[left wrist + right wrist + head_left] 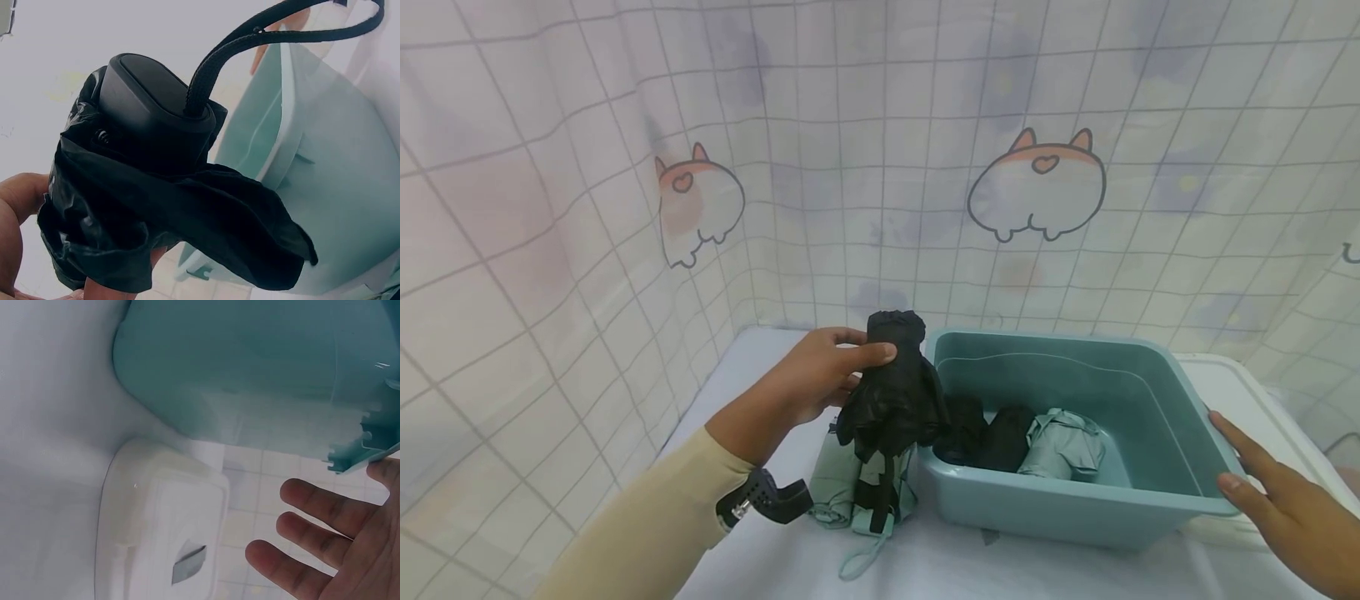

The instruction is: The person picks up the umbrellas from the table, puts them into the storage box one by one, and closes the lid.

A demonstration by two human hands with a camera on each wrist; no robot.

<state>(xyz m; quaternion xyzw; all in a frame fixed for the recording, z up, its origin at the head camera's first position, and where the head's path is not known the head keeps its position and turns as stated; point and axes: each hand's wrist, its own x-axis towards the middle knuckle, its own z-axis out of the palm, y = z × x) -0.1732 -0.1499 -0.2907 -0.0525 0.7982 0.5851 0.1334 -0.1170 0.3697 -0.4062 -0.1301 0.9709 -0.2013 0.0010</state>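
My left hand [826, 371] grips a black folding umbrella [891, 392] between thumb and fingers, just left of the teal plastic bin [1037, 496]. Loose black canopy fabric bunches around it. In the left wrist view the umbrella's smooth black handle [156, 112] shows with a braided wrist loop [212, 65]. My right hand [1288, 500] touches the bin's right rim, its fingers spread and fairly straight in the right wrist view. Inside the bin lie dark folded bundles [1007, 437] and a pale green folded umbrella [1063, 442], toward the left.
Pale green folded umbrellas [835, 483] lie on the white-covered table [775, 550] below my left hand, one with a wrist loop [863, 560]. A white lidded box [165, 525] stands to the right of the bin. A grid-patterned curtain [880, 167] hangs behind.
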